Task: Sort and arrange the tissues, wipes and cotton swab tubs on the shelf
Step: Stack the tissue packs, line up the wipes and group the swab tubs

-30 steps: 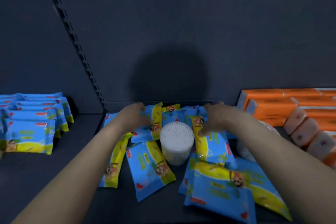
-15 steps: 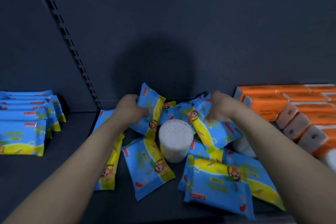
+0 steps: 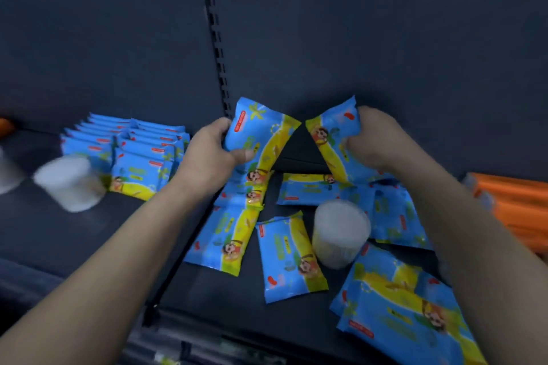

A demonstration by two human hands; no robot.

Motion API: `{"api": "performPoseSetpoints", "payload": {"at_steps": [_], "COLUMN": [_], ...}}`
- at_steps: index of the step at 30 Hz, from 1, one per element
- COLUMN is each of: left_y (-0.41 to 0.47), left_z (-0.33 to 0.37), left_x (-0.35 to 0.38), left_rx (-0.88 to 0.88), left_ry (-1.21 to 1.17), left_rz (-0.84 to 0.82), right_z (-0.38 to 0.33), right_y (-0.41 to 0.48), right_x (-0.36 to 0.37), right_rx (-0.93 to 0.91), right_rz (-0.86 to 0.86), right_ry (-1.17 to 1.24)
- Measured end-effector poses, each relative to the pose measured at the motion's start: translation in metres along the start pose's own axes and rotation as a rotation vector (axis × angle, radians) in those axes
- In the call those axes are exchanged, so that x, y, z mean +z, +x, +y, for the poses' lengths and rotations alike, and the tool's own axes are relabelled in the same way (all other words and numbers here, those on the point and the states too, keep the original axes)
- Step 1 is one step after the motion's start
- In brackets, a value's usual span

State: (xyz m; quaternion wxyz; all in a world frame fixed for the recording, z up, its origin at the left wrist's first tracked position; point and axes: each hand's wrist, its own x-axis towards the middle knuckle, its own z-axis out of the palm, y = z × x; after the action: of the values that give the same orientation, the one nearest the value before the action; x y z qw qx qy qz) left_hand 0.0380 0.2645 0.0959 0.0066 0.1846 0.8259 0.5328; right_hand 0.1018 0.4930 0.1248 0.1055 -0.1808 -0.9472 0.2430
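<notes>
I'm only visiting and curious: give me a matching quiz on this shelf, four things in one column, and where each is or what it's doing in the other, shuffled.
Things:
1. left hand
2. middle tub
3. orange tissues
4. stacked wipes

Places or states:
a. at the far right
b. stands among loose packs
c. grips a lifted pack
d. in neat rows, left of the post

Pairs: 1-c, 2-b, 3-a, 4-d.
</notes>
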Motion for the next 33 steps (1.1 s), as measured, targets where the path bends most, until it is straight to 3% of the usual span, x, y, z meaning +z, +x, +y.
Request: {"api": "performPoseSetpoints", "payload": {"at_steps": [8, 18, 23, 33], "left_y": [-0.024, 0.001, 0.025, 0.046], "left_z": [-0.049, -0.135, -0.161, -0.194], "left_x": [-0.122, -0.287, -0.320, -0.328], "left_rx": [-0.004, 0.065, 0.087, 0.027], "left_ry": [-0.027, -0.034, 0.098, 0.380], "left_rz": [0.133, 0.298, 0.329, 0.256], "right_z": [-0.131, -0.279, -0.304, -0.313], "right_y": [0.004, 0.004, 0.007, 0.032], "right_x": [0.072, 0.165, 0.181, 0.199], "right_rx": [-0.220, -0.240, -0.203, -0.196], "right_rz": [-0.034, 0.003, 0.008, -0.143], "right_ry": [0.254, 0.152, 0.075, -0.031]}}
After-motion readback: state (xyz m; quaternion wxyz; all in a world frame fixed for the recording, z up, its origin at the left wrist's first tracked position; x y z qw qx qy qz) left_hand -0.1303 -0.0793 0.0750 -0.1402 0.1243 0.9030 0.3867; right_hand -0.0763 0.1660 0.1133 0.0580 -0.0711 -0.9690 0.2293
